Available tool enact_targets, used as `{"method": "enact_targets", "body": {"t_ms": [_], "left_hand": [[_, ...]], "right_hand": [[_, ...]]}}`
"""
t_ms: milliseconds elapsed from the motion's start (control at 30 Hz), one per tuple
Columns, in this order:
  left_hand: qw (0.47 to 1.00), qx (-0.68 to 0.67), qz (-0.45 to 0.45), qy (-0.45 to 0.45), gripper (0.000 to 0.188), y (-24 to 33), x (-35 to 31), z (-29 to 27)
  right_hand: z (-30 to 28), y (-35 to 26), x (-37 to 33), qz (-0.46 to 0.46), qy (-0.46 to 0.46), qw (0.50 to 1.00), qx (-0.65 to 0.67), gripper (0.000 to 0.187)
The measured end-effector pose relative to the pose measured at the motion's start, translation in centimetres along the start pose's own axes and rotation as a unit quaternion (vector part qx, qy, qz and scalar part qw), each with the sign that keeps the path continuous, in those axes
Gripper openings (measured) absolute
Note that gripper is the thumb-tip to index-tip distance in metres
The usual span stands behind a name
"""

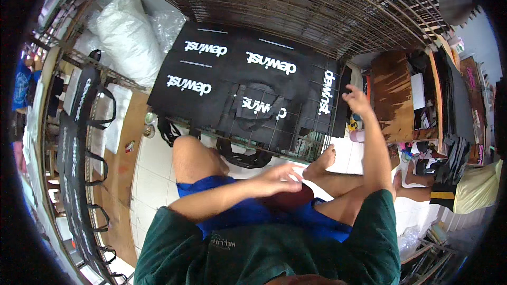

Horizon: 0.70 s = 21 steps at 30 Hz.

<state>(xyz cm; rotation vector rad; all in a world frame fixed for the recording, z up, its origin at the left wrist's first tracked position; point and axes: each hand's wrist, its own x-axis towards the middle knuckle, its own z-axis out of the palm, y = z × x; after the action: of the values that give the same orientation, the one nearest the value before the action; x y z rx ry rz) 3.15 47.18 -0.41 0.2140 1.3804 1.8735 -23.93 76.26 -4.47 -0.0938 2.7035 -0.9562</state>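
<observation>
The black panels (pixel 235 76) with white lettering lie spread at 12 o'clock of the person's lap, across a wire grid (pixel 288 153), a loop of black strap (pixel 259 121) among them; the right hand (pixel 357 100) is the nearer one, raised just beyond their 3 o'clock edge, fingers spread and slightly bent, with nothing visible in them; from those fingertips the closest lettered panel (pixel 316 87) lies toward 9 o'clock, its lettering running roughly from 12 to 6, the whole spread being longer from 9 to 3; whether the fingertips touch its dark border cannot be told; the left hand (pixel 277 179) hangs above the lap, well apart from the panels, which lie from it toward 11 and 12 o'clock; its fingers are loosely curved, thumb apart, holding nothing that shows; a dark red thing (pixel 290 199) is just below it, contact unclear; a wooden cabinet (pixel 391 95) stands beyond the right hand at 3 o'clock.
</observation>
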Motion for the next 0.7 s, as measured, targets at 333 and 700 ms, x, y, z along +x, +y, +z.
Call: {"method": "enact_targets", "body": {"t_ms": [333, 700], "left_hand": [[0.812, 0.565, 0.005, 0.143, 0.067, -12.1, -4.7, 0.8], [0.851, 0.484, -0.131, 0.155, 0.074, -10.9, 1.0, -0.1]], "right_hand": [[-8.4, -10.7, -22.6, -0.186, -0.094, 0.971, 0.115, 0.057], [-8.0, -2.6, -22.9, -0.14, 0.036, 0.975, 0.167, 0.053]]}}
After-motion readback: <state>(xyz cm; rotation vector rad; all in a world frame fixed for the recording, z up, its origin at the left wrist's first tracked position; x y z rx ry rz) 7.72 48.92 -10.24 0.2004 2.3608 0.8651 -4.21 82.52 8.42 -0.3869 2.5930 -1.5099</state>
